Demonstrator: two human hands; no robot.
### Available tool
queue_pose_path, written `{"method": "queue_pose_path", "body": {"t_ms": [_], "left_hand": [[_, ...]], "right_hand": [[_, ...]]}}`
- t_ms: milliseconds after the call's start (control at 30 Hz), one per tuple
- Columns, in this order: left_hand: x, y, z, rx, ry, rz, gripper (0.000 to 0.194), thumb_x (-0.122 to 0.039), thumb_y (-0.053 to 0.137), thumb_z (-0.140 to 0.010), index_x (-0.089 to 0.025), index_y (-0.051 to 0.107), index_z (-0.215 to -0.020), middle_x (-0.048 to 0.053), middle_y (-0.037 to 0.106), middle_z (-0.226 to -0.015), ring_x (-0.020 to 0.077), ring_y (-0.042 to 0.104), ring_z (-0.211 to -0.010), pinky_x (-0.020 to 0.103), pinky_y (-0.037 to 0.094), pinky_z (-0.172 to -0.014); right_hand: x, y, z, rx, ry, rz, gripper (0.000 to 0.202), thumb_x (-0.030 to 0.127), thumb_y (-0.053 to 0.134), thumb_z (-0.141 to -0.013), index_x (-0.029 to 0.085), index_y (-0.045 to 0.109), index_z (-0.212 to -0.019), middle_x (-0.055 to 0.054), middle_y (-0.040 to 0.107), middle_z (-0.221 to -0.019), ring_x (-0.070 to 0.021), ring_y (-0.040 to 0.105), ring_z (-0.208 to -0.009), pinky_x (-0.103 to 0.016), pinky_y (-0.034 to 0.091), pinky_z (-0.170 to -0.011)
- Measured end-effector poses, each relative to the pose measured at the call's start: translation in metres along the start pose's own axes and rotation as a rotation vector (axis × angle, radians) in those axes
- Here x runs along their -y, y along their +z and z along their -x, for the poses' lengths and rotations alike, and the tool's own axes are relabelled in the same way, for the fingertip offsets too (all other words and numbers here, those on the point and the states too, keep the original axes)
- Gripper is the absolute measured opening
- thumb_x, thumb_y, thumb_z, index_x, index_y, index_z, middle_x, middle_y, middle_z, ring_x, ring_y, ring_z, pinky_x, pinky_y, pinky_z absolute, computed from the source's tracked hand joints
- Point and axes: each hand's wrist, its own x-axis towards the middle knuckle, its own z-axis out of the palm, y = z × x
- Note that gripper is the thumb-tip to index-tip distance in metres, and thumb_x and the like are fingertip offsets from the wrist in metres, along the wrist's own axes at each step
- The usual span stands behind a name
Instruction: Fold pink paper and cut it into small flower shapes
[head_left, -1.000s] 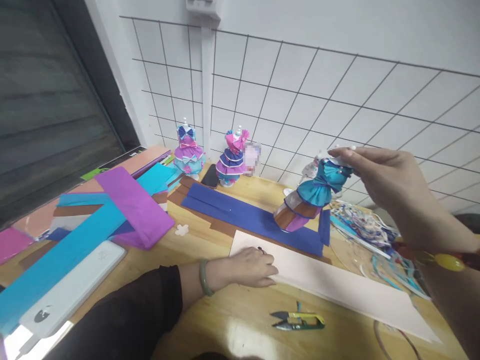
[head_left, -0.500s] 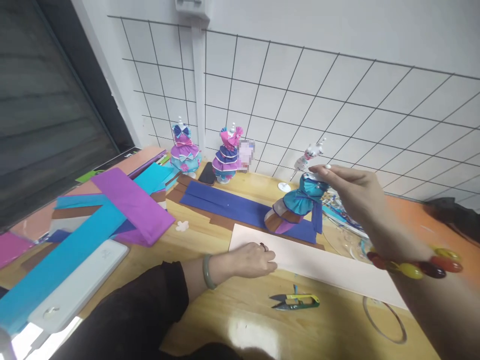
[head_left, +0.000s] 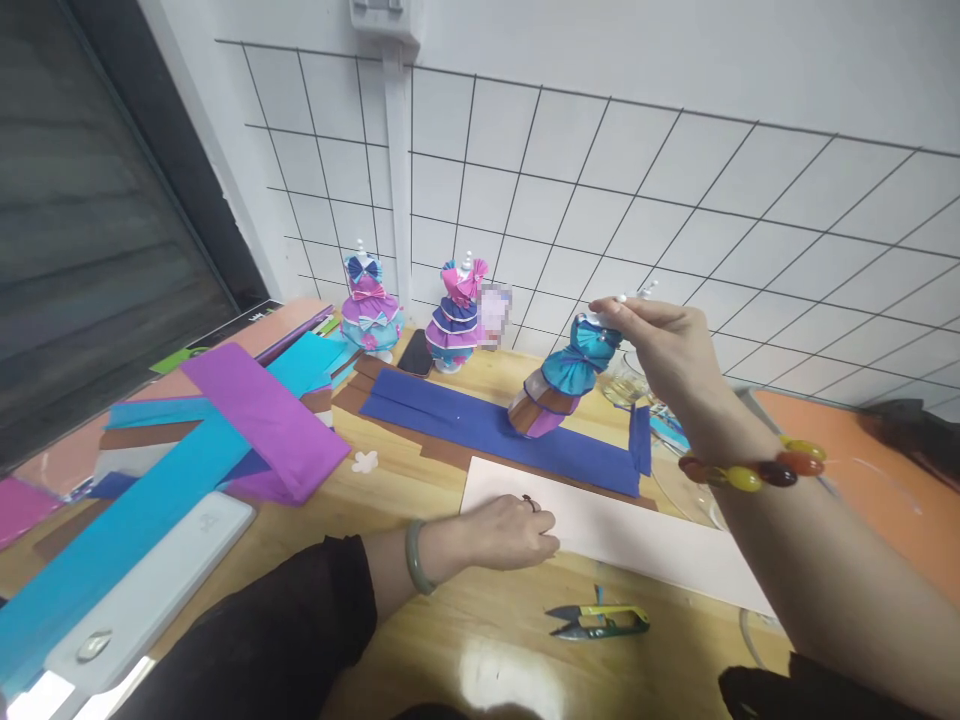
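My right hand (head_left: 660, 345) pinches the top of a miniature dress form (head_left: 589, 345) between thumb and fingers. The form wears a shiny teal ruffled dress with brown, pale and purple panels below, and is tilted over the blue strip. My left hand (head_left: 514, 530) rests curled, knuckles up, on a pale pink strip (head_left: 645, 545); whatever its fingers hold, if anything, is hidden beneath them. Just below the pink strip lie thread snips (head_left: 598, 621) with yellow and green handles. The blue folded strip (head_left: 420, 400) stretches behind the pink one.
Two dressed miniature forms, one with a blue bow (head_left: 371, 310) and one with a pink top (head_left: 456, 315), stand along the wall. Near them is a dark phone (head_left: 415, 353). Purple (head_left: 262, 420) and turquoise strips (head_left: 142, 535) pile at left, beside a white device (head_left: 157, 590) and flower-shaped cutout (head_left: 365, 461).
My right hand has moved left and slightly up, carrying the teal-dressed form farther over the blue strip. My left hand stays curled on the pink strip.
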Motion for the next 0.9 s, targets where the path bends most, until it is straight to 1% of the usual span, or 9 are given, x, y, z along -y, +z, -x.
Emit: {"method": "queue_pose_path", "body": {"t_ms": [100, 233, 333, 433, 533, 700, 833, 900], "left_hand": [[0.0, -0.001, -0.001, 0.006, -0.018, 0.018, 0.013, -0.022, 0.041, -0.084, -0.019, 0.05, -0.076, 0.002, 0.05, -0.07, 0.0156, 0.052, -0.06, 0.024, 0.036, -0.044], [0.001, -0.003, -0.002, 0.006, -0.018, 0.042, 0.014, -0.022, 0.041, -0.084, -0.019, 0.051, -0.075, 0.002, 0.051, -0.07, 0.0152, 0.052, -0.059, 0.025, 0.036, -0.044], [0.001, -0.003, -0.002, 0.004, -0.019, 0.04, 0.016, -0.023, 0.04, -0.085, -0.019, 0.051, -0.075, 0.003, 0.05, -0.07, 0.017, 0.053, -0.062, 0.026, 0.037, -0.045], [0.001, -0.001, -0.002, 0.006, -0.018, 0.041, 0.018, -0.025, 0.038, -0.086, -0.019, 0.051, -0.075, 0.002, 0.05, -0.07, 0.0172, 0.053, -0.062, 0.027, 0.04, -0.047], [0.002, 0.001, -0.002, 0.004, -0.008, 0.053, 0.019, -0.026, 0.038, -0.086, -0.019, 0.052, -0.075, 0.003, 0.051, -0.07, 0.0157, 0.053, -0.061, 0.027, 0.042, -0.051], [0.002, 0.003, -0.003, -0.001, -0.01, 0.059, 0.02, -0.025, 0.037, -0.087, -0.019, 0.053, -0.076, 0.003, 0.052, -0.07, 0.0143, 0.053, -0.06, 0.027, 0.043, -0.054], [0.002, 0.003, -0.004, 0.002, -0.017, 0.067, 0.022, -0.027, 0.037, -0.088, -0.019, 0.053, -0.076, 0.003, 0.052, -0.071, 0.0148, 0.054, -0.062, 0.027, 0.043, -0.054], [0.002, 0.002, -0.004, 0.009, -0.017, 0.067, 0.022, -0.028, 0.036, -0.088, -0.019, 0.053, -0.077, 0.003, 0.052, -0.071, 0.0151, 0.054, -0.063, 0.027, 0.044, -0.054]], "right_hand": [[-0.014, 0.003, -0.012, -0.04, -0.002, -0.02, 0.019, 0.04, 0.062, -0.077, 0.023, 0.072, -0.076, -0.002, 0.068, -0.078, -0.02, 0.063, -0.081, -0.032, 0.05, -0.069], [-0.041, 0.008, -0.024, -0.07, 0.019, -0.078, 0.021, 0.039, 0.062, -0.077, 0.021, 0.071, -0.072, -0.001, 0.068, -0.072, -0.0178, 0.063, -0.071, -0.031, 0.049, -0.063], [-0.054, 0.007, -0.03, -0.107, 0.014, -0.101, 0.021, 0.039, 0.062, -0.076, 0.02, 0.07, -0.072, -0.003, 0.069, -0.073, -0.0177, 0.063, -0.073, -0.03, 0.05, -0.062], [-0.056, 0.003, -0.035, -0.136, -0.017, -0.1, 0.02, 0.04, 0.061, -0.077, 0.022, 0.071, -0.076, -0.003, 0.069, -0.078, -0.0186, 0.063, -0.079, -0.031, 0.05, -0.064], [-0.057, 0.001, -0.039, -0.137, -0.03, -0.095, 0.022, 0.043, 0.06, -0.077, 0.023, 0.071, -0.078, -0.003, 0.069, -0.079, -0.0193, 0.063, -0.077, -0.032, 0.05, -0.063], [-0.066, 0.008, -0.04, -0.115, 0.006, -0.073, 0.026, 0.043, 0.06, -0.076, 0.02, 0.071, -0.075, -0.004, 0.069, -0.076, -0.0203, 0.063, -0.078, -0.033, 0.05, -0.067], [-0.074, 0.011, -0.039, -0.108, 0.034, -0.122, 0.027, 0.043, 0.061, -0.075, 0.017, 0.071, -0.075, -0.004, 0.069, -0.074, -0.0172, 0.063, -0.07, -0.03, 0.049, -0.064], [-0.074, 0.011, -0.04, -0.1, 0.051, -0.155, 0.027, 0.042, 0.063, -0.074, 0.017, 0.071, -0.08, -0.004, 0.069, -0.076, -0.0155, 0.062, -0.067, -0.028, 0.049, -0.061]]}}
